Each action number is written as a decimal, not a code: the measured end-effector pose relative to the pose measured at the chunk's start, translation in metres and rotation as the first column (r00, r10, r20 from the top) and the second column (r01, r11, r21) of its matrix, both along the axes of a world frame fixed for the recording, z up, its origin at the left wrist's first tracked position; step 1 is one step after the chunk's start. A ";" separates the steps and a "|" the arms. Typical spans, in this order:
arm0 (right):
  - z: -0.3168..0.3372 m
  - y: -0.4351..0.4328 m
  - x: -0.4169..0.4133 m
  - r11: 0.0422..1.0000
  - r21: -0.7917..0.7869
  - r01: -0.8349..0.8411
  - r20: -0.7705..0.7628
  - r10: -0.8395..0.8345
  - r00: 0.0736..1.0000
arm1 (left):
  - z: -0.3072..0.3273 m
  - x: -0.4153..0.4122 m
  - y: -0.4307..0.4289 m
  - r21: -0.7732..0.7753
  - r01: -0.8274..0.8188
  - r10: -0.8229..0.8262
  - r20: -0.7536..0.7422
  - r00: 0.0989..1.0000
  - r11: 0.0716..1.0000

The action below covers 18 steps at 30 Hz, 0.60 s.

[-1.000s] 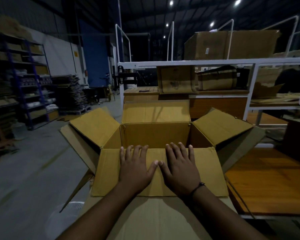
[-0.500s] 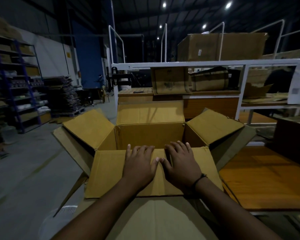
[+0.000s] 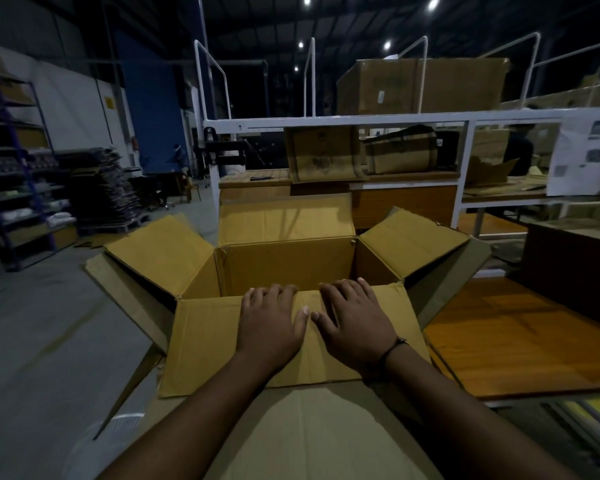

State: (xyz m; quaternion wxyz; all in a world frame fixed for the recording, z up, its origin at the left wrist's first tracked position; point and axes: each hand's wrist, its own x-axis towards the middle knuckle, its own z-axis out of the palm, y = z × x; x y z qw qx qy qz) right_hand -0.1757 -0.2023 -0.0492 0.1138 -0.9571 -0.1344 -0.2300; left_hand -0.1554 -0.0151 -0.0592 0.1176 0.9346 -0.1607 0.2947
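We see everything through one wide-angle camera worn on the head, which looks forward and down along the forearms. The left hand and the right hand sit close under the lens at mid-frame, on the near flap of the open yellow-brown cardboard box. The view faces across that box towards the white metal rack behind it, with the orange wooden bench at our right and the grey concrete floor falling away to our left.
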 end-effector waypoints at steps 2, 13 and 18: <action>0.006 -0.005 0.000 1.000 0.031 -0.004 -0.016 0.004 1.000 | 0.006 0.000 -0.004 0.016 0.001 0.000 -0.034 0.999 1.000; 0.049 -0.062 0.004 0.988 0.100 0.119 0.000 -0.120 0.993 | 0.050 0.018 -0.079 0.011 0.140 -0.140 -0.055 0.989 0.990; 0.058 -0.110 0.006 0.983 0.081 0.165 0.124 -0.174 0.977 | 0.072 0.028 -0.131 -0.031 0.269 -0.270 -0.036 0.962 0.963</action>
